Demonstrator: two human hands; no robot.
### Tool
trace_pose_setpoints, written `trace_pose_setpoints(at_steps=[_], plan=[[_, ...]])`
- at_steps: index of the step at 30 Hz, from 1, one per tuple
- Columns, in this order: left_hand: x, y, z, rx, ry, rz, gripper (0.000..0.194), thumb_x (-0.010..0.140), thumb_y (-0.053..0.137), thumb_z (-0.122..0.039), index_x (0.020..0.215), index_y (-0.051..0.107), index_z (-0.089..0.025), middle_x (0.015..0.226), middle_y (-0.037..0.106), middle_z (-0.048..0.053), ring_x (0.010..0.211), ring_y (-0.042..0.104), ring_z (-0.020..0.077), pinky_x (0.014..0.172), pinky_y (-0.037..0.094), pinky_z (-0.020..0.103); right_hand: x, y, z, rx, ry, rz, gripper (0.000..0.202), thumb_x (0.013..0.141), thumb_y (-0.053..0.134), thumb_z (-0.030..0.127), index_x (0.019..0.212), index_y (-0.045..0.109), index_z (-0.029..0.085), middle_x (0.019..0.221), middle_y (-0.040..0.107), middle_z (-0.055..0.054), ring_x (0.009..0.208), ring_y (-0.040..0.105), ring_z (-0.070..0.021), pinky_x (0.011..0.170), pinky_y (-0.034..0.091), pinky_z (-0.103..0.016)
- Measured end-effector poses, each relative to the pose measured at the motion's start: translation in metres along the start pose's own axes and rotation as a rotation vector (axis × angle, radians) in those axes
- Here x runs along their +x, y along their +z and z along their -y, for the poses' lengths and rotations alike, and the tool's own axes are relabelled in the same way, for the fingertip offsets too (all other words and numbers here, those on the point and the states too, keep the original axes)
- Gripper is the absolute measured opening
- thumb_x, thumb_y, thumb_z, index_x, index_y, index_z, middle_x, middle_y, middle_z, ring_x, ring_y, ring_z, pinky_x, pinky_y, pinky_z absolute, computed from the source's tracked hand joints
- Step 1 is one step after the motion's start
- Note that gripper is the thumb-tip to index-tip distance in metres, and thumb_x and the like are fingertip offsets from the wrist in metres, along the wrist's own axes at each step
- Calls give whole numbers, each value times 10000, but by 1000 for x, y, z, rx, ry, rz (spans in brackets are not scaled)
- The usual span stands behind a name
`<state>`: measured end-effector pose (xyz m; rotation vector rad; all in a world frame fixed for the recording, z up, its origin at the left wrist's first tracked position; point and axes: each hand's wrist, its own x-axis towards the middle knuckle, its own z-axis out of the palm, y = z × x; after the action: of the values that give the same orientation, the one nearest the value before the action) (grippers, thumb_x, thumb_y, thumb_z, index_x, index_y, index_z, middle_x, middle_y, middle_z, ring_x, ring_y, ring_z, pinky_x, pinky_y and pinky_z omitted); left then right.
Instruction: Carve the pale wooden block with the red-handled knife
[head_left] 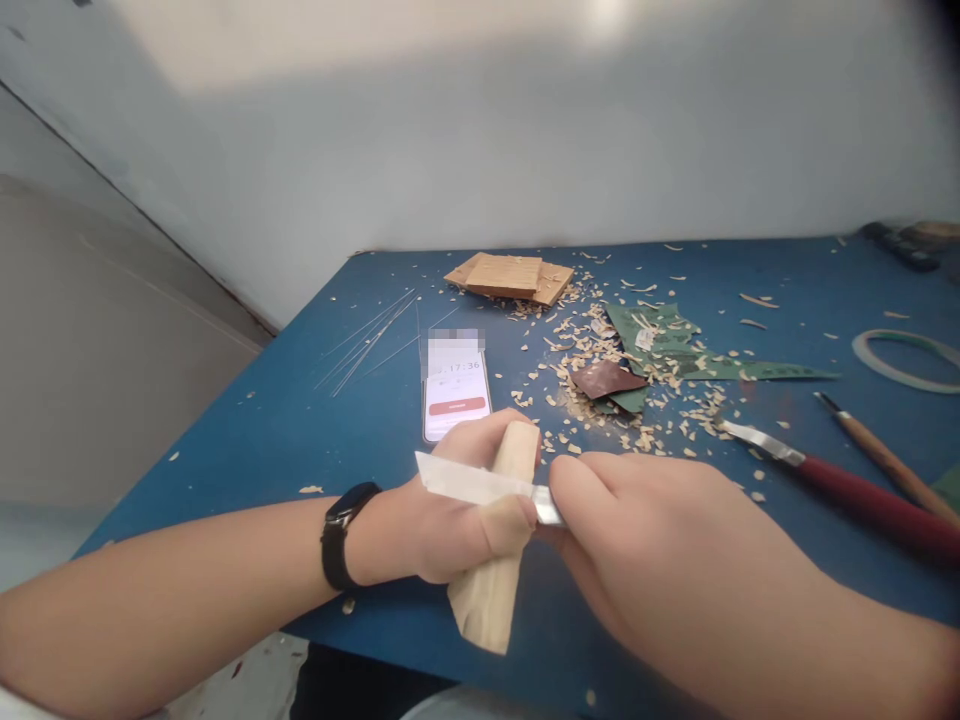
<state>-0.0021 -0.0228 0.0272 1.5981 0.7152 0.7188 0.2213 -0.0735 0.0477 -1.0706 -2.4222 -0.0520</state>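
My left hand [465, 510] is wrapped round a pale block of wood [487, 600], which tilts toward me over the table's near edge. In my right hand [645, 530] is a carving knife [465, 480]; the fist hides its handle. The flat blade lies across the wood and over my left thumb, its tip pointing left. Whether the edge touches the wood I cannot tell. A black wristband [346, 535] circles my left wrist.
Wood shavings [585, 400] litter the blue table [247, 470] around sandpaper pieces [607, 380]. Farther back lie flat boards [510, 275], a phone [456, 400] and thin wires [367, 345]. Rightward are a red-handled knife [840, 490], a wooden-handled tool [877, 445] and a tape roll [904, 362].
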Motion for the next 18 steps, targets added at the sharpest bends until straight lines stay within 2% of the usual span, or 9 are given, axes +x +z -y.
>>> trace_pose_setpoints(at_steps=[3,8,10,12,15,18], plan=[[-2,5,-6,23,-36,-27,435,935,740,-625,977,595,-217,814,599,19,667,525,180,597,417,307,0,0,4,-53,40,-17,204,766,559,115,734,578,316,583,563,24,415,520,-211,412,308,-415],[-3,10,-5,-186,-67,-22,481,935,779,-658,960,583,-220,830,574,-6,645,488,147,569,404,275,3,-4,11,-166,74,55,273,660,631,67,781,606,310,644,650,-2,483,629,-234,429,411,-406],[-1,11,1,-208,-76,-35,487,946,766,-669,926,570,-223,811,559,-13,648,472,148,570,381,275,4,-4,11,-194,94,45,263,688,643,64,782,604,307,625,636,4,464,619,-232,420,416,-400],[0,11,8,-211,-64,-65,481,978,720,-666,879,557,-224,776,517,-20,655,445,154,587,362,286,4,-2,10,-222,136,29,230,772,658,95,764,578,310,595,607,12,436,599,-230,403,400,-390],[-1,11,16,-212,-45,-103,477,1032,638,-662,852,553,-228,778,486,-14,684,420,170,632,368,313,3,4,6,-241,183,26,222,875,705,217,754,547,317,574,589,25,444,606,-231,385,366,-365],[-4,10,13,-185,-57,-87,502,1013,641,-726,895,563,-245,822,520,1,699,438,180,635,378,321,2,6,5,-231,189,53,176,877,719,328,766,583,320,580,596,47,459,614,-221,398,372,-355]])
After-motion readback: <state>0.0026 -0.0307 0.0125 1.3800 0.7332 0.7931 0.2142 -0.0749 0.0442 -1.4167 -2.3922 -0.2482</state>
